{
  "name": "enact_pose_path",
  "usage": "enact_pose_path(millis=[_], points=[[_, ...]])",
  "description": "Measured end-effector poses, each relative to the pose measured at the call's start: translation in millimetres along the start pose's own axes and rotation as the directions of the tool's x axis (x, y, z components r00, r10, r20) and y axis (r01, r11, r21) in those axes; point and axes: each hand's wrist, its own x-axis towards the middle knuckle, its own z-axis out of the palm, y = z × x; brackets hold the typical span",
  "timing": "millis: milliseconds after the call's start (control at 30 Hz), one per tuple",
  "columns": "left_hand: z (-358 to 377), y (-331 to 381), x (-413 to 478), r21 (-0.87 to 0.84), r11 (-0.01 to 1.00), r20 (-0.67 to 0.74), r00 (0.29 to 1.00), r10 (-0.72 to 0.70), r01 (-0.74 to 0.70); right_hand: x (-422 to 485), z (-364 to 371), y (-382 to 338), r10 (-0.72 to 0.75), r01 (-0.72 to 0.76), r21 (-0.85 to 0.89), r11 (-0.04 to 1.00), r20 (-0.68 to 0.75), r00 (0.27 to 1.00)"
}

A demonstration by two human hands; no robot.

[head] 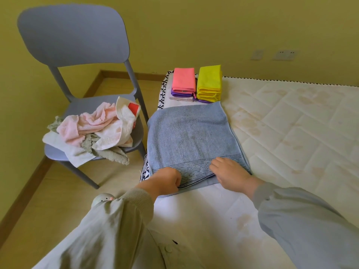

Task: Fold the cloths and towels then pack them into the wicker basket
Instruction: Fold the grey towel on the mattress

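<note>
Fingers of the left hand (167, 180) are curling tight onto the near edge of the blue towel (190, 136), pinching it close to its left corner, as we are seeing it from above. The right hand (231, 174) is lying on top of the same towel, near the left one, its fingers close together, loosely bent and pressing down on the dark striped band; we are not making out whether its thumb is tucking under a layer. The towel is lying flat at the left end of the mattress (291, 123), folded into layers, with stacked hems showing along its near edge. We are noticing a soft terry pile, pale blue, with faint darker marks in the middle. Beyond it, a folded pink cloth (184, 79) and yellow cloths (209, 82) are sitting in two stacks over purple cloths (180, 93). Crumpled towels (91, 131) are lying heaped on the grey chair (73, 33).
</note>
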Motion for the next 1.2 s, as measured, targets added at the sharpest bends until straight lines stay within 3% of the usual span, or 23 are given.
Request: enact_pose_path(millis=[167, 300, 367, 433, 567, 633, 733, 800, 867, 933, 1000, 1033, 1067, 1100, 1133, 1167, 1200], points=[[14, -4, -4, -0.027, 1.000, -0.021, 1.000, 0.004, -0.005, -15, 11, 16, 0.075, -0.081, -0.196, 0.977, -0.034, 0.997], [13, -3, -1, -0.155, 0.987, -0.089, 0.995, -0.046, 0.032, -16, 11, 41, 0.331, -0.345, -0.239, 0.907, -0.098, 0.938], [12, -1, 0, -0.248, 0.966, -0.118, 0.987, -0.105, 0.073, -14, 6, 43, 0.434, -0.427, -0.314, 0.848, -0.051, 0.899], [15, 0, -1, -0.226, 0.972, -0.115, 0.990, -0.084, 0.056, -15, 4, 39, 0.463, -0.406, -0.351, 0.844, 0.094, 0.881], [16, 4, -4, -0.067, 0.998, -0.044, 0.999, 0.015, -0.018, -24, 12, 38, 0.373, -0.320, -0.250, 0.914, 0.203, 0.905], [11, 4, -8, 0.084, 0.995, 0.023, 0.998, 0.054, -0.056, -30, 18, 37, 0.239, -0.217, -0.163, 0.962, 0.128, 0.963], [6, 0, -10, 0.251, 0.965, 0.061, 0.996, 0.064, -0.077, -34, 29, 34, 0.011, -0.015, -0.197, 0.980, -0.025, 1.000], [3, 3, -10, 0.232, 0.972, 0.042, 0.999, 0.033, -0.042, -28, 26, 22, -0.040, 0.034, -0.193, 0.981, -0.027, 0.999], [0, 4, -7, 0.133, 0.991, 0.064, 0.997, -0.031, 0.022, -14, 13, 8, 0.040, -0.033, -0.103, 0.994, 0.071, 0.997], [-5, 2, -3, -0.002, 0.996, 0.156, 0.984, -0.088, 0.090, 4, -7, -4, 0.216, -0.243, 0.048, 0.969, 0.310, 0.926], [-9, 0, 0, -0.107, 0.985, 0.335, 0.938, -0.092, 0.135, 19, -18, -7, 0.225, -0.381, 0.151, 0.912, 0.592, 0.774], [-12, 0, -1, -0.144, 0.975, 0.459, 0.884, -0.085, 0.169, 24, -21, -6, 0.177, -0.427, 0.183, 0.885, 0.718, 0.674], [-14, -1, -4, -0.177, 0.960, 0.577, 0.813, -0.076, 0.215, 27, -23, -6, 0.105, -0.474, 0.191, 0.860, 0.842, 0.530], [-17, 0, -7, -0.231, 0.934, 0.667, 0.743, -0.053, 0.273, 29, -25, -7, 0.027, -0.530, 0.186, 0.827, 0.930, 0.367], [-19, 1, -9, -0.312, 0.894, 0.693, 0.720, -0.018, 0.323, 31, -26, -7, -0.021, -0.578, 0.179, 0.796, 0.963, 0.270], [-21, 1, -10, -0.399, 0.855, 0.640, 0.768, 0.000, 0.332, 32, -27, -6, -0.019, -0.612, 0.205, 0.763, 0.955, 0.296], [-20, 1, -8, -0.467, 0.832, 0.504, 0.863, -0.029, 0.300, 34, -28, -5, 0.044, -0.633, 0.275, 0.723, 0.897, 0.440]])
